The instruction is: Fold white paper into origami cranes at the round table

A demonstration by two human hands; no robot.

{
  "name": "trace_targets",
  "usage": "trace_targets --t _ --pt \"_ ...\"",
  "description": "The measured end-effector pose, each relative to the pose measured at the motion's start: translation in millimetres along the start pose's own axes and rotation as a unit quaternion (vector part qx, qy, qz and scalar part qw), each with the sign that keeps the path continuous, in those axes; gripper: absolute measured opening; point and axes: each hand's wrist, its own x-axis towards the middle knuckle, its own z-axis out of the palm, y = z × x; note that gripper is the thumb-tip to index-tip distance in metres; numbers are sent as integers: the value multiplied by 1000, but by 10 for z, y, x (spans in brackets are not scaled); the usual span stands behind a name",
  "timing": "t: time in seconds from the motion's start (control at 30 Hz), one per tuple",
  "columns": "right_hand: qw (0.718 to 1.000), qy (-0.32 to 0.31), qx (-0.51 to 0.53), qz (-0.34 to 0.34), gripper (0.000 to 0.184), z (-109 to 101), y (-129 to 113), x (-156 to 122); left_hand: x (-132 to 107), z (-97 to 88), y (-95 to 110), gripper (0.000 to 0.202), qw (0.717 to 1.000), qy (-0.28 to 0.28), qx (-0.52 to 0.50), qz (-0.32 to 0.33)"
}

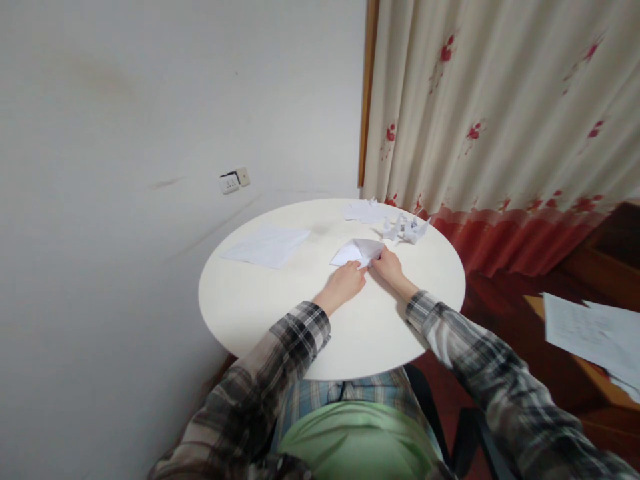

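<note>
A partly folded white paper [357, 251] lies near the middle of the round white table [260, 313]. My left hand [346, 283] rests with its fingers curled and fingertips pressing the paper's near edge. My right hand [389, 265] pinches the paper's right corner, fingers closed on it. Both wrists come out of plaid sleeves.
A flat white sheet [267, 245] lies on the table's left. Folded paper figures [406, 230] and scraps [363, 211] sit at the far edge. A flowered curtain [500, 113] hangs at right, a wall socket [233, 179] at left. Loose papers [593, 330] lie on a wooden surface at right.
</note>
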Motion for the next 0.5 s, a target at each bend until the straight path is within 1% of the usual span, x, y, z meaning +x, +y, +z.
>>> trace_targets --t 0.17,0.5 --pt "1000 3 3 -3 36 -2 1 2 4 -17 5 31 1000 -1 12 11" --pt "1000 6 -2 -8 35 9 3 -8 1 11 6 29 1000 11 21 15"
